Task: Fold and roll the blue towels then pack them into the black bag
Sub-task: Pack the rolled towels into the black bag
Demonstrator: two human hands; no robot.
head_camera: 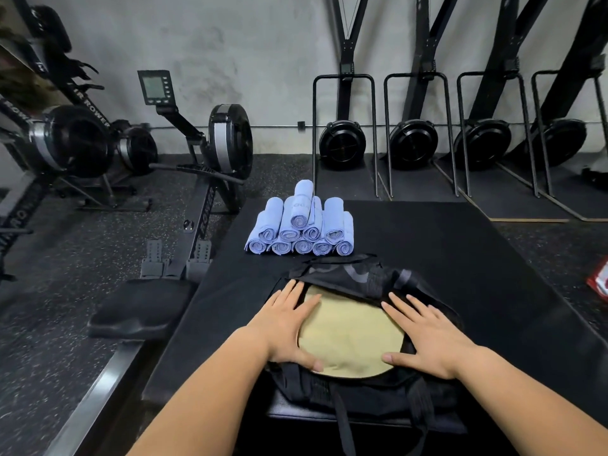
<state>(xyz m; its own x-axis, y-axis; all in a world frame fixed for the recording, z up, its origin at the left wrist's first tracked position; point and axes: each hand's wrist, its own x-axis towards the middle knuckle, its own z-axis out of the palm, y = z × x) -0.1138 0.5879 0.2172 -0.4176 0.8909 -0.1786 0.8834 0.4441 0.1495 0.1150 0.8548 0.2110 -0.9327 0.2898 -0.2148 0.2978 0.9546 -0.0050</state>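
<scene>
Several rolled blue towels (300, 229) are stacked in a pyramid on a black mat, just beyond the black bag (355, 278). The bag lies open in front of me, showing a tan lining (350, 337) inside its mouth. My left hand (285, 324) lies flat with straight fingers on the left edge of the opening. On the right edge my right hand (427, 334) lies flat the same way. Neither hand holds a towel.
The black mat (444, 245) stretches to the right of the towels. A rowing machine (210, 166) with seat and foot straps stands at the left. Upright rowers (411, 139) line the back wall. A red-and-white object (600, 279) lies at the right edge.
</scene>
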